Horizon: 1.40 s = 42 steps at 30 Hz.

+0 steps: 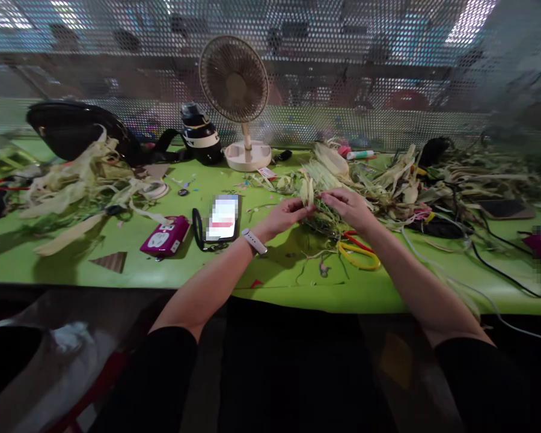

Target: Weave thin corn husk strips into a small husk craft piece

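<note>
A small upright bundle of pale yellow-green corn husk stands between my hands above the green table. My left hand, with a pale watch band on its wrist, is closed, thumb and fingers pinching the husk's lower end. Just right of it, my right hand has its fingers drawn together beside the husk; what its fingertips pinch is too small to make out. Thin green fibres lie beneath both hands. Behind them spreads a heap of dried husks.
A lit phone and a purple case lie left of my hands. Behind stand a fan and a black bottle. More husks pile at left beside a black bag. Yellow handles and cables are at right.
</note>
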Each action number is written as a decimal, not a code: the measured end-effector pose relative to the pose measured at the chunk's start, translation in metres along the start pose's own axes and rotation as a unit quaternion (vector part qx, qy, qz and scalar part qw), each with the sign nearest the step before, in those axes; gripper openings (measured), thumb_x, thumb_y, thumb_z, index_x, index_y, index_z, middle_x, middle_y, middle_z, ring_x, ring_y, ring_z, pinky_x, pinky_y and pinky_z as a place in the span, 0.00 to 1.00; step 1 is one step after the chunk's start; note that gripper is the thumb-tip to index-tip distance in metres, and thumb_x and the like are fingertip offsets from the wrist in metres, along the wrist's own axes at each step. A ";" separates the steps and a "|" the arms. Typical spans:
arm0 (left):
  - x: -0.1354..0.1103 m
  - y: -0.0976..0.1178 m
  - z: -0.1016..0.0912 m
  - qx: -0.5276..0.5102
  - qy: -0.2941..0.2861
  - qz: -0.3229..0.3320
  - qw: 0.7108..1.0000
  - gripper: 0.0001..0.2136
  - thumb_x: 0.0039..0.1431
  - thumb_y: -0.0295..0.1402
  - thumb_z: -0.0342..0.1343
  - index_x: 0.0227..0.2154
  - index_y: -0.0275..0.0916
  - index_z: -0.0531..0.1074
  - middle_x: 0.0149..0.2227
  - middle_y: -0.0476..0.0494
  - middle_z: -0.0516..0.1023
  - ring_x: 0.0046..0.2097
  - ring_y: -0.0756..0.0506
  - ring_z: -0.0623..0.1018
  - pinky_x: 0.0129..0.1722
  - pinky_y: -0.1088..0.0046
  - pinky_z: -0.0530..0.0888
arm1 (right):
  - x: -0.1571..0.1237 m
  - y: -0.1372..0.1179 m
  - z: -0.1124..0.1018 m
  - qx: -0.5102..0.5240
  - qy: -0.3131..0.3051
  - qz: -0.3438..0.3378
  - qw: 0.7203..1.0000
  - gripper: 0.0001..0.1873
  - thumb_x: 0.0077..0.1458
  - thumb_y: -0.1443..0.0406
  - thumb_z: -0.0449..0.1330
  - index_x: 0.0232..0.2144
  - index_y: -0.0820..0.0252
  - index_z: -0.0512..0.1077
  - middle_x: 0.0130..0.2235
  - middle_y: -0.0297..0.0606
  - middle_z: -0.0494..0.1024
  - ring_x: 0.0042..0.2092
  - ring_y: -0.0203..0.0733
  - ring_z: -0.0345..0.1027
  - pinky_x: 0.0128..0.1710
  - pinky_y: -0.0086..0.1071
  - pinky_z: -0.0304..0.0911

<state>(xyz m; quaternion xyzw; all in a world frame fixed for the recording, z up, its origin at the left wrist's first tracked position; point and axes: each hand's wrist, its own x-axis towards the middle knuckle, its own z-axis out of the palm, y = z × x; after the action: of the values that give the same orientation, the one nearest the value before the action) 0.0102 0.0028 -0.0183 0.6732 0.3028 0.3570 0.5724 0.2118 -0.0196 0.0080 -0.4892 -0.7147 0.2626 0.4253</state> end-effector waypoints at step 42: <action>-0.004 0.012 -0.005 0.129 0.001 0.019 0.991 0.19 0.57 0.49 0.61 0.26 0.37 0.66 0.24 0.49 0.73 0.27 0.53 0.66 0.29 0.74 0.62 | -0.005 -0.007 -0.014 0.041 -0.253 0.062 0.965 0.12 0.52 0.55 0.64 0.30 0.59 0.74 0.28 0.33 0.74 0.30 0.36 0.63 0.31 0.34 0.57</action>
<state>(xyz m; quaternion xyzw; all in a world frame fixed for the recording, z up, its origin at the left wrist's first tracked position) 0.0042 0.0002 -0.0068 0.7469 0.3342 0.3266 0.4731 0.2215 -0.0274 0.0192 -0.4321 -0.7562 0.4326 0.2329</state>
